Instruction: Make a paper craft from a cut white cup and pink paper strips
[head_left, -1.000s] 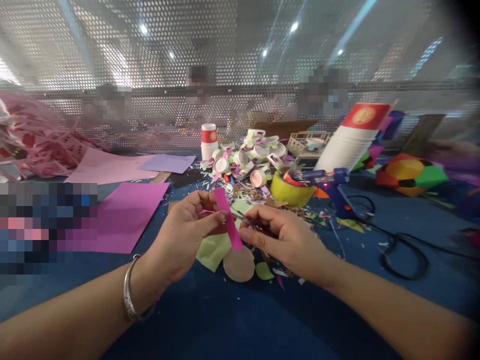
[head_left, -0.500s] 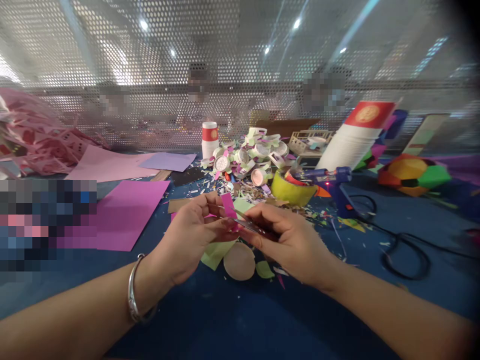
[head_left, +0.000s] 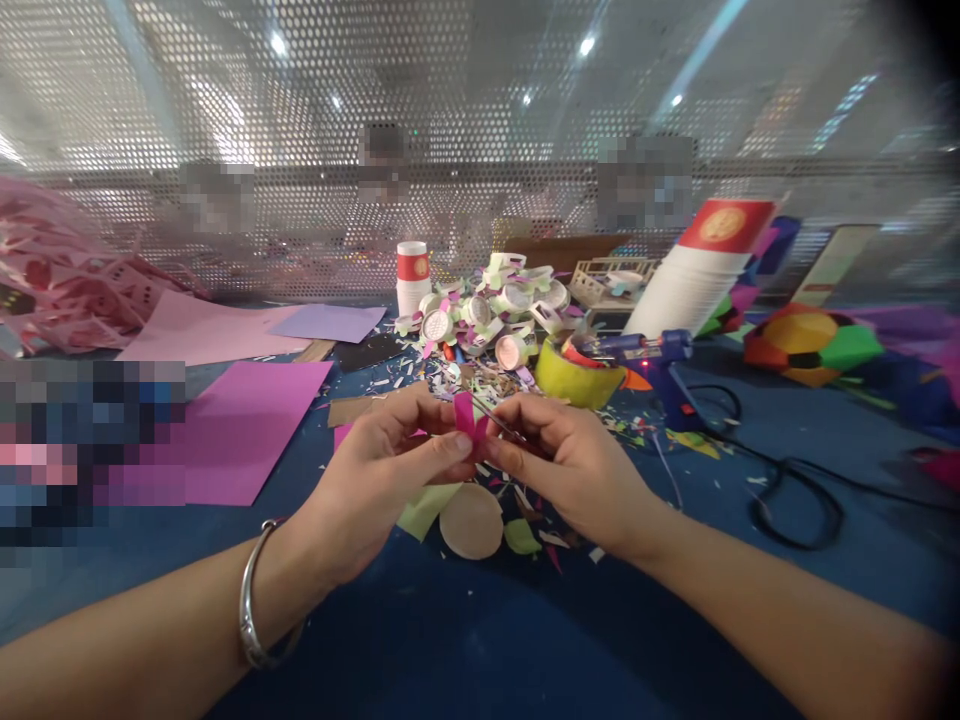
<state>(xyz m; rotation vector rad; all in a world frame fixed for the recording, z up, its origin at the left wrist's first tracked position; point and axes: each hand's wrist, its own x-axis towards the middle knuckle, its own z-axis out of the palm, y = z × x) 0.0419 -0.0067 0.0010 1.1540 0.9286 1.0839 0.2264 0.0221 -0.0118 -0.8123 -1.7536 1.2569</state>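
My left hand (head_left: 397, 460), with a silver bangle at the wrist, is closed, thumb and fingers pinching a small magenta paper piece (head_left: 465, 410). The piece looks folded or bent between both thumbs. My right hand (head_left: 574, 465) is closed as well, its thumb and fingertip at the paper's right edge. Slim metal scissors (head_left: 496, 416) stick out from its fingers behind the paper, their handles hidden in the palm. Just below the hands lie a round tan disc (head_left: 471, 521), a light green paper piece (head_left: 426, 510) and a small green scrap (head_left: 523, 537).
Beyond the hands, white cup-like crafts (head_left: 495, 310) are piled among paper scraps. To the right are a yellow-green bowl (head_left: 576, 380), a blue glue gun (head_left: 667, 375) with a black cord and stacked paper cups (head_left: 690, 270). Magenta sheets (head_left: 255, 430) lie left.
The scissor blades have pulled back from the paper into my right hand. My right fingers have come in to meet the left, and the flat magenta strip now looks bent. The view shifted slightly.
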